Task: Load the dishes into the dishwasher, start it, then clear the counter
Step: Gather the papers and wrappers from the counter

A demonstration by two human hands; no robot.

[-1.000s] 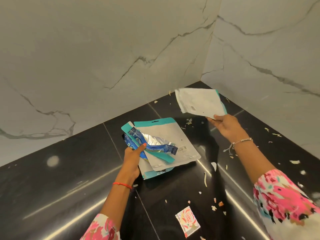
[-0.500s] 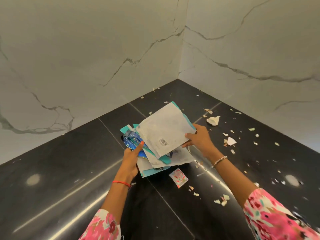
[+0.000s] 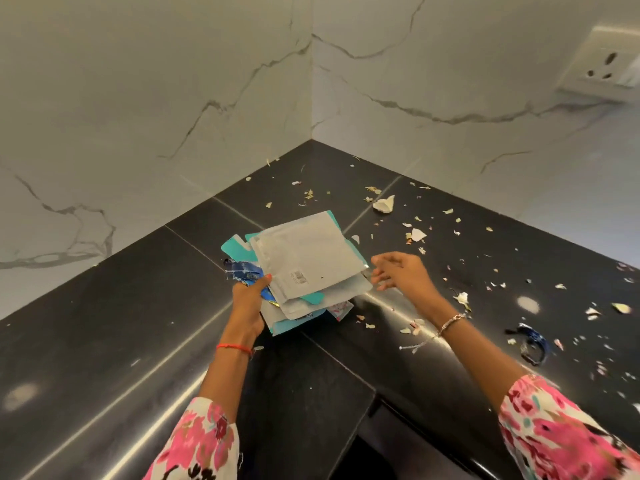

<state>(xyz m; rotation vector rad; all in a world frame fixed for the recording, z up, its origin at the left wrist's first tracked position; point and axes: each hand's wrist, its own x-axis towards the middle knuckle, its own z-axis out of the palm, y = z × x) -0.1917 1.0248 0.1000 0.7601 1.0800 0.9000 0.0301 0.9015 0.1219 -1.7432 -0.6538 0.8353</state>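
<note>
Clearing litter: your left hand (image 3: pixel 247 303) pinches a stack (image 3: pixel 308 261) of flat pouches by its left edge, thumb on top, and holds it over the black worktop (image 3: pixel 104 341) in front of the corner. The top pouch lies tilted, with its far end pointing toward the corner. Your right hand (image 3: pixel 398 271) hangs just right of the stack with its fingers loose and apart, holding nothing.

What is left lies almost wholly on that right side. Pale scraps (image 3: pixel 417 234) are strewn from the corner out along the right run of worktop. 1 dark blue wrapper (image 3: pixel 531 341) lies well right of your free hand, near the front edge. A pink sachet (image 3: pixel 341 310) peeks out at the stack's near edge, closest of all to the right hand. The right hand is likely the 1 to gather them.

The worktop is glossy stone. 2 marble walls (image 3: pixel 138 98) meet behind it, and a socket (image 3: pixel 604 64) sits high on the right wall.
</note>
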